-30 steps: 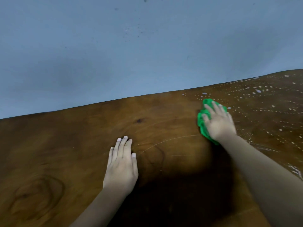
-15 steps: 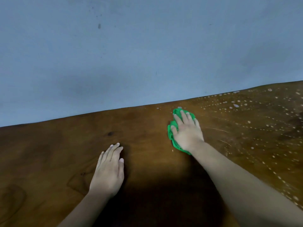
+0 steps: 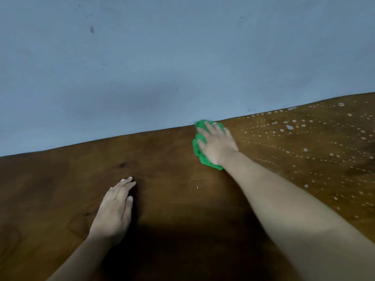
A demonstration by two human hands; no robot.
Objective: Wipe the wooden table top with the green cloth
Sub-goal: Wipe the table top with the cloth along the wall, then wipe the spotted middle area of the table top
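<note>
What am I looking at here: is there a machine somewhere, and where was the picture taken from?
There is no machine: these are a person's two bare hands. The camera sits on the person's head and looks forward and down, so both arms reach in from the bottom edge. The right hand presses flat on a crumpled green cloth near the far edge of a wooden table top, beside the blue-grey wall. The left hand rests flat on the wood and holds nothing. To the right of the cloth, rows of white droplets lie on the wood, not yet wiped.
</note>
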